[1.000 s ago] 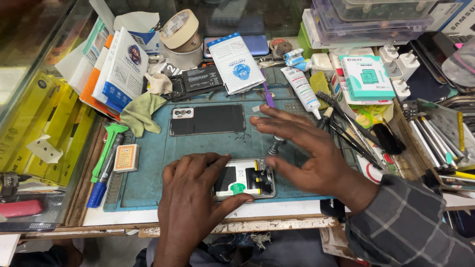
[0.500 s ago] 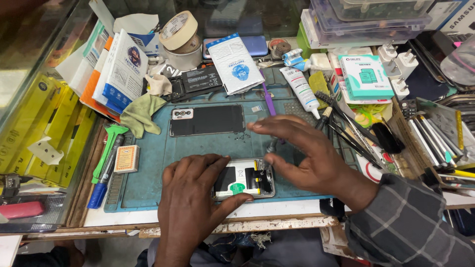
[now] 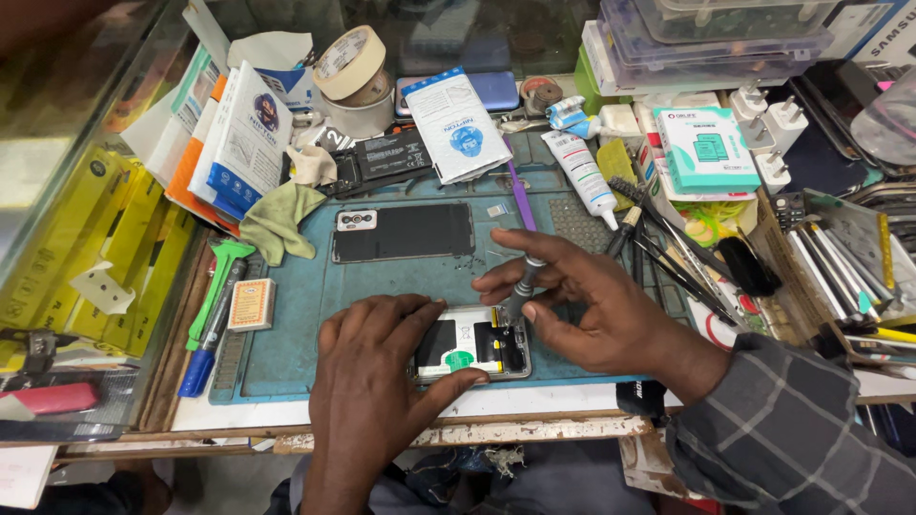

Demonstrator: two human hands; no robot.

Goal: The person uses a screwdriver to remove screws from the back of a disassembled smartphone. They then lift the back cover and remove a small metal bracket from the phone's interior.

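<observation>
An opened phone (image 3: 474, 345) with its back off lies near the front edge of a teal work mat (image 3: 296, 324). My left hand (image 3: 377, 377) rests over the phone's left half and pins it down, thumb along its lower edge. My right hand (image 3: 596, 310) holds a thin purple-handled screwdriver (image 3: 522, 250) upright between thumb and fingers, with the tip down on the phone's upper right corner. The phone's black back cover (image 3: 404, 232) lies further back on the mat.
A green cloth (image 3: 277, 219), tape rolls (image 3: 348, 65), packets and a white tube (image 3: 584, 175) crowd the back. Tweezers and brushes (image 3: 668, 253) lie right of the mat. Green and blue tools (image 3: 215, 296) lie at its left edge. A glass case stands on the left.
My right hand has drawn back from the mat's right side with the screwdriver and set its tip on the phone. My left hand has stayed on the phone.
</observation>
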